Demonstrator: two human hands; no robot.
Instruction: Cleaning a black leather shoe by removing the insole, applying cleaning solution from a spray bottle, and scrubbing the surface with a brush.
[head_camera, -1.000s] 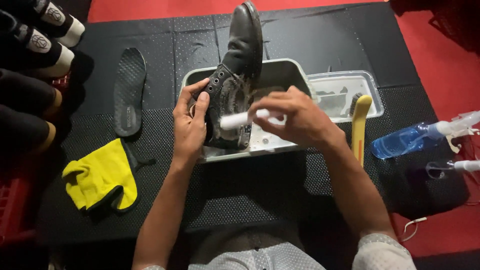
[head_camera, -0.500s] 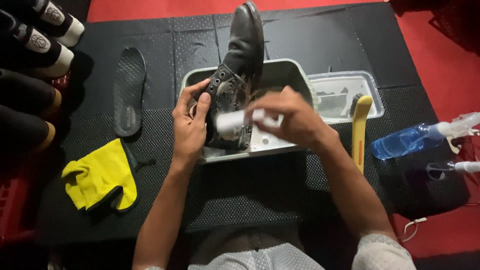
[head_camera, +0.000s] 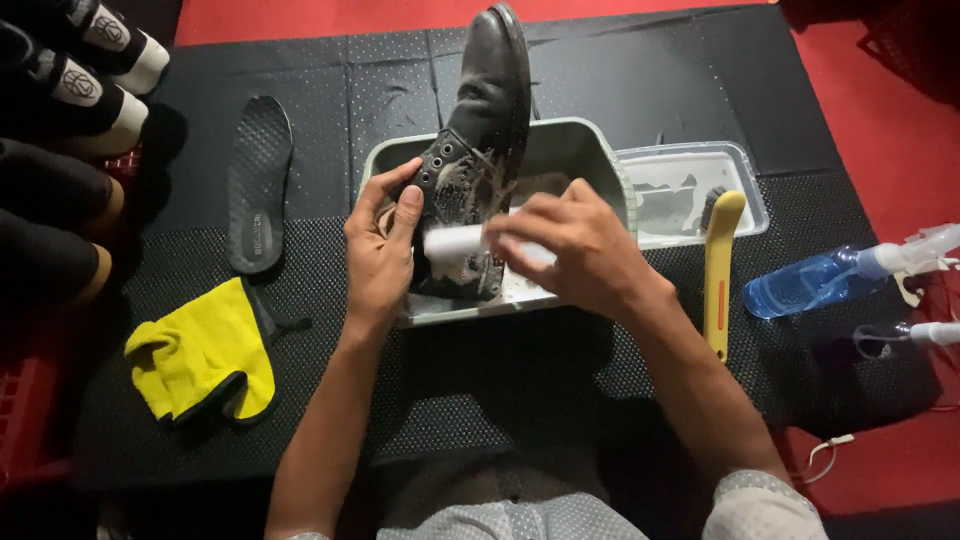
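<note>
Black leather shoe, wet and soapy round the lace holes, stands heel-down in a grey-green tub at mat centre, toe pointing to 12 o'clock. Left hand grasps the shoe's heel end from 9 o'clock, thumb and fingers wrapped on the leather. Right hand is clenched round a white brush, its head pressed against the shoe's side; the hand hides the handle.

Outward from the tub:
- 3 o'clock, touching the tub: clear shallow tray holding water and a small dark brush, blurred.
- Just beside the tray's front edge: yellow long-handled brush, lying toward 6 o'clock.
- Farther at 3: blue spray bottle on its side; a second spray nozzle below it.
- 9 o'clock: dark insole, flat on the black mat.
- 8 o'clock: yellow cloth, crumpled.
- 10 o'clock, mat's edge: row of dark shoes, some with white soles.

Red floor surrounds the mat.
</note>
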